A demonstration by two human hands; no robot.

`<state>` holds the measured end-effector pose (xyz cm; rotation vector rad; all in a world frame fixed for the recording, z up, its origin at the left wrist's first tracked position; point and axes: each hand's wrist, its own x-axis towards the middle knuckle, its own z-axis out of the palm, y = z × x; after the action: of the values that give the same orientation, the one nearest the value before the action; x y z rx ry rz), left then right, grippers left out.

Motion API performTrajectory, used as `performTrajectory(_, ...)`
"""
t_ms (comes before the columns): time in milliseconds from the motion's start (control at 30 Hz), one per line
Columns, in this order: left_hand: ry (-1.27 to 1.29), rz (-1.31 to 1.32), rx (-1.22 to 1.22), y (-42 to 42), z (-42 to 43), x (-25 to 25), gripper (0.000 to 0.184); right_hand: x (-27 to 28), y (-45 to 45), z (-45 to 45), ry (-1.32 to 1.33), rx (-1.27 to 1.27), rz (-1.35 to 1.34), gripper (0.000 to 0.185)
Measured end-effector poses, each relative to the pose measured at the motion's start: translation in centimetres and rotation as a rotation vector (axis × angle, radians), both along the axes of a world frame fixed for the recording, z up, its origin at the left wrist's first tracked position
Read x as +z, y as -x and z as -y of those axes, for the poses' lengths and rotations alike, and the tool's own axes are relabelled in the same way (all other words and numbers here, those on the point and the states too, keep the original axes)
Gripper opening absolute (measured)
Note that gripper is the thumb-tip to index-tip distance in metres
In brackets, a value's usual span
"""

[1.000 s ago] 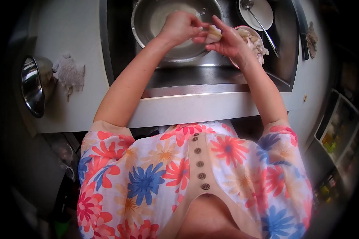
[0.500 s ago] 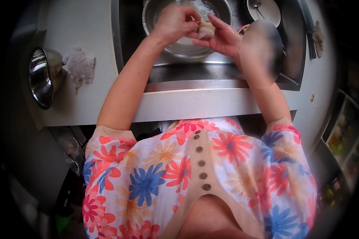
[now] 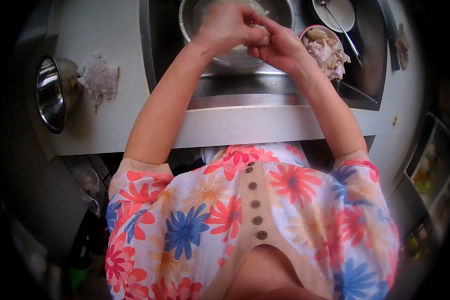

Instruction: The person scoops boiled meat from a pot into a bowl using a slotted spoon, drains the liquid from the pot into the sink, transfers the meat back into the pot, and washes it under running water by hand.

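Both my hands meet over a wide metal basin (image 3: 235, 60) with water in it, at the top of the head view. My right hand (image 3: 284, 49) is curled around a small pale piece of raw chicken (image 3: 266, 35), mostly hidden by fingers. The bent fingers of my left hand (image 3: 229, 29) press on the same piece from the left side. Close by my right wrist, a pink-rimmed bowl (image 3: 315, 27) is heaped with raw chicken pieces (image 3: 327, 54).
The basin stands in a dark sink (image 3: 167, 60). At upper right are a white bowl (image 3: 339, 17) and a long-handled metal spoon (image 3: 353, 46). A tilted steel bowl (image 3: 52, 95) and a crumpled cloth (image 3: 100, 77) lie on the left counter (image 3: 120, 125).
My hands have come closer together, and my fingers now cover most of the piece that showed plainly before. The blurred patch over my right forearm is gone, revealing the heaped bowl.
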<state>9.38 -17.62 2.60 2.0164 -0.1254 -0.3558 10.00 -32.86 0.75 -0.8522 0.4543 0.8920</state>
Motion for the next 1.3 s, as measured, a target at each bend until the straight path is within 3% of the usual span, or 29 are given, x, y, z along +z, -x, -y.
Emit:
performTrajectory(67,0.084,-0.006,0.011,-0.2,-0.5,-1.1,0.027,0.3,0.2,0.0,0.026,0.026,0.007,0.028)
performTrajectory(167,0.126,-0.239,-0.047,-0.8,-1.1,0.4,0.022,0.4,0.4,-0.1,-0.015,0.032,-0.006,0.028)
performTrajectory(367,0.383,-0.273,0.033,-0.8,-1.7,-1.3,0.02,-0.1,0.3,0.0,-0.062,0.01,-0.037,0.03)
performTrajectory(467,0.139,-0.173,0.038,-0.1,-1.1,2.6,0.019,0.2,0.1,-0.4,-0.008,-0.016,-0.025,0.03)
performTrajectory(567,0.136,-0.058,0.091,0.2,-0.5,0.8,0.019,0.4,0.2,-1.2,0.075,-0.014,0.016,0.031)
performTrajectory(800,0.267,-0.149,0.084,-0.2,-1.2,0.6,0.013,0.5,0.2,-0.8,0.025,0.011,0.009,0.031)
performTrajectory(900,0.526,-0.256,0.095,-0.5,-1.8,-1.9,0.01,0.4,0.1,-0.8,-0.032,-0.003,-0.024,0.031)
performTrajectory(1000,0.593,-0.274,0.095,-0.4,-2.3,-1.4,0.009,0.1,-0.3,-0.5,-0.094,-0.02,-0.052,0.032)
performTrajectory(1133,0.245,-0.114,0.077,0.5,-1.4,2.4,0.008,1.9,-0.1,-1.9,0.108,-0.158,-0.05,0.03)
performTrajectory(1233,0.103,0.04,0.063,0.6,-0.9,1.6,0.011,-0.4,-0.6,-1.4,-0.116,-0.077,-0.037,0.042)
performTrajectory(1300,0.094,0.107,0.071,0.5,-0.8,1.3,0.012,-0.6,-0.7,-1.4,-0.073,-0.099,0.002,0.042)
